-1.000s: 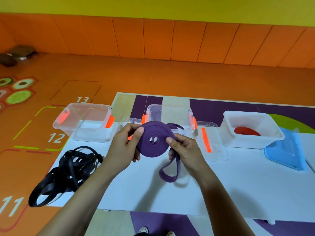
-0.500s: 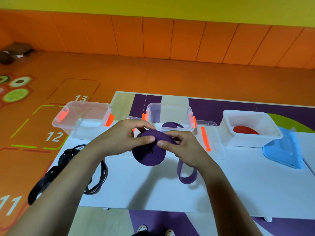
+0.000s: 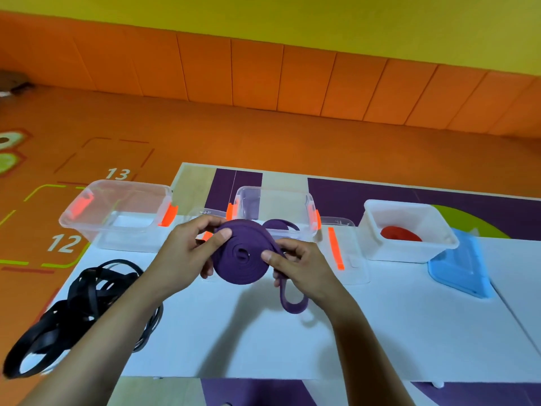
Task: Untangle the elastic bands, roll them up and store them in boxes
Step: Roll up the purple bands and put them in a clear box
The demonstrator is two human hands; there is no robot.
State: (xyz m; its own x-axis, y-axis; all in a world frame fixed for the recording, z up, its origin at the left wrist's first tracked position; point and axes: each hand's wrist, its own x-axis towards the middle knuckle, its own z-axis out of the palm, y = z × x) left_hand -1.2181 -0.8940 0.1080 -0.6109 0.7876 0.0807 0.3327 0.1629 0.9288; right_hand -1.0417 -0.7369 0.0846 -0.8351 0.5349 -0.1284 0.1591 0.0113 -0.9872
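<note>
A purple elastic band [image 3: 244,259] is wound into a flat coil, held above the white table [image 3: 263,341]. My left hand [image 3: 187,253] grips the coil's left side, thumb on its face. My right hand [image 3: 298,268] pinches the coil's right edge; a loose purple loop hangs below it to the table. A tangled black band [image 3: 87,312] lies at the table's left edge. A rolled red band [image 3: 399,233] sits inside the white box [image 3: 409,250]. Two clear boxes stand behind: the left clear box [image 3: 117,218] and the middle clear box [image 3: 275,209].
A clear lid with an orange clip [image 3: 341,253] lies flat between the middle and white boxes. A blue lid [image 3: 459,268] rests at the right of the white box. The orange floor with painted numbers lies beyond the table's left edge.
The coil has been turned in my hands from tilted back to face me; the hanging purple tail has grown shorter. The camera view shifted slightly.
</note>
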